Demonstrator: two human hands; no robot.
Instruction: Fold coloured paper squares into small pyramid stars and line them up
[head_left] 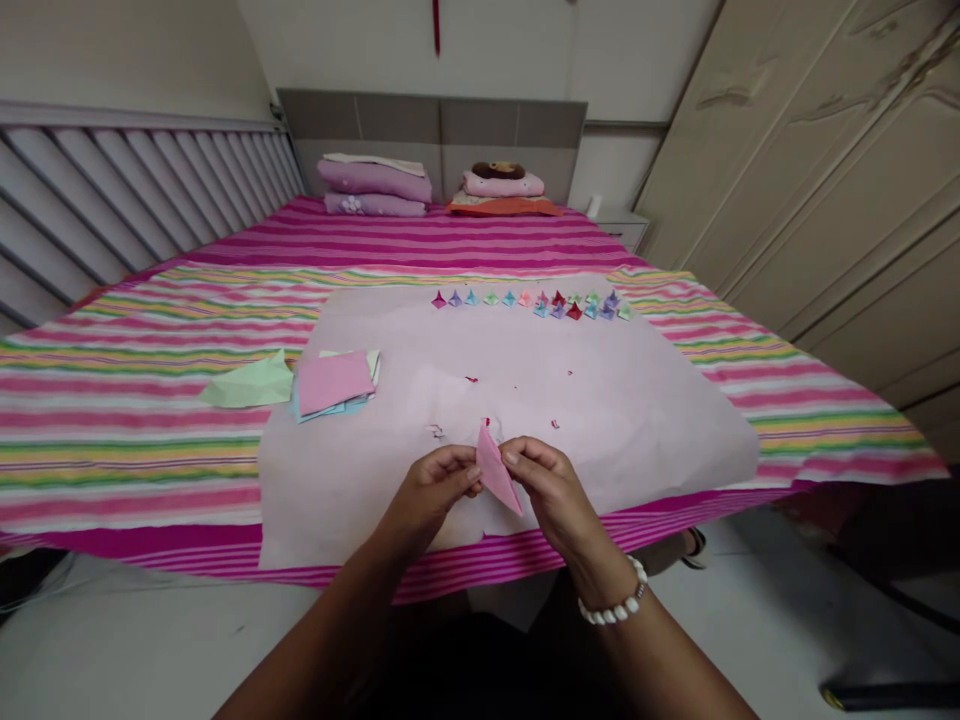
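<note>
Between my two hands is a folded piece of pink paper (498,474), narrow and pointed, tilted above the near part of a large pale sheet (420,345). My left hand (435,490) pinches its left side with thumb and fingers. On its right edge, my right hand (551,485) closes thumb and fingertips; a white bead bracelet (619,608) circles that wrist. Small paper scraps (436,431) lie on the sheet just beyond my hands. Further left rests a stack of coloured paper (335,382) with pink on top.
Small folded paper pieces (491,298) in several colours line the sheet's far edge. Pale green paper (251,383) lies left of the stack. Everything rests on a striped bed (142,420). Folded bedding (375,185) sits by the headboard; a wardrobe (810,170) stands right.
</note>
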